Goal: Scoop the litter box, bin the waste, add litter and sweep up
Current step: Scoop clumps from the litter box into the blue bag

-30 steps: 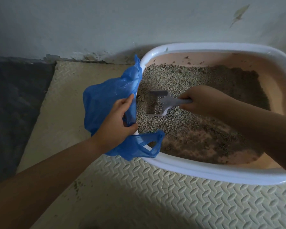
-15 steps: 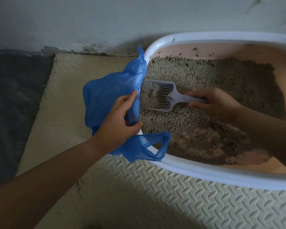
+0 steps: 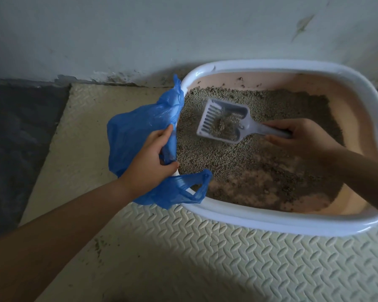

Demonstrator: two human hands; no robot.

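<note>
Right hand (image 3: 301, 138) lifting loaded scoop (image 3: 224, 124), litter box (image 3: 271, 221)

a litter box (image 3: 271, 221) sits on a floor mat (image 3: 205, 258) against the wall (image 3: 140, 35). litter (image 3: 227, 158) lies inside it. a scoop (image 3: 224, 123) sits above the litter toward the box's left. a bag (image 3: 135, 129) drapes over the box's left rim.

Single head-worn wide-angle view, looking forward and steeply down from above, close range. Both forearms enter from the bottom edge, 7 and 4 o'clock. Litter box (image 3: 207, 70) fills the 2 o'clock quadrant, textured floor mat (image 3: 227, 258) at 6, wall (image 3: 118, 29) across 12. No second view to overlap.
</note>
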